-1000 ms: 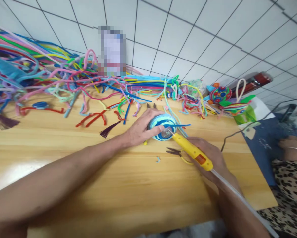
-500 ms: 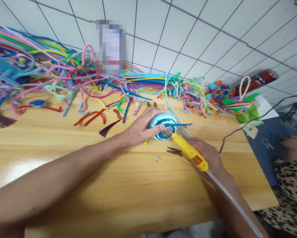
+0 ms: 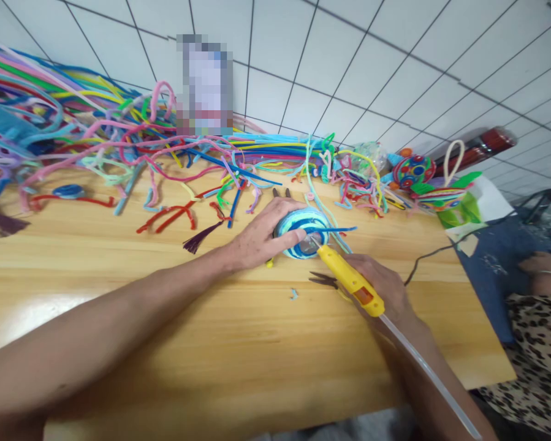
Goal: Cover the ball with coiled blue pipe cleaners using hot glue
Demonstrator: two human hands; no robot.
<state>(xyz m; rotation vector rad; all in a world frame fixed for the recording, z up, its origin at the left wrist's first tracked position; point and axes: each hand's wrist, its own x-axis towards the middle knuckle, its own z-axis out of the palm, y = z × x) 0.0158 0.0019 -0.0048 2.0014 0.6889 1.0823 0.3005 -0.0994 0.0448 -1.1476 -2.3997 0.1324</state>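
My left hand [image 3: 273, 236] is wrapped round a rounded object coiled in blue and mint pipe cleaners [image 3: 305, 215], its thumb lying over the rim of the round clear middle. From that middle a loose dark blue pipe cleaner end [image 3: 342, 229] sticks out to the right. In my right hand [image 3: 385, 282] is a yellow hot glue gun [image 3: 349, 278], its metal tip at the edge of the clear middle. A clear glue stick [image 3: 426, 364] trails from the back of the gun. Scissors [image 3: 323, 280] lie partly hidden under the gun and hand.
Piled pipe cleaners [image 3: 86, 135] in many colours run along the wall side of the wooden table [image 3: 201, 355]. A dark tassel [image 3: 201, 237] lies left of the work. A decorated ball [image 3: 414, 170] stands at the back right. A black cord [image 3: 434, 252] crosses the right edge, near another person's arm [image 3: 546, 266].
The glue gun has shifted very slightly left. My left hand and the coiled object stay put. The black cord at the right has shifted a little.
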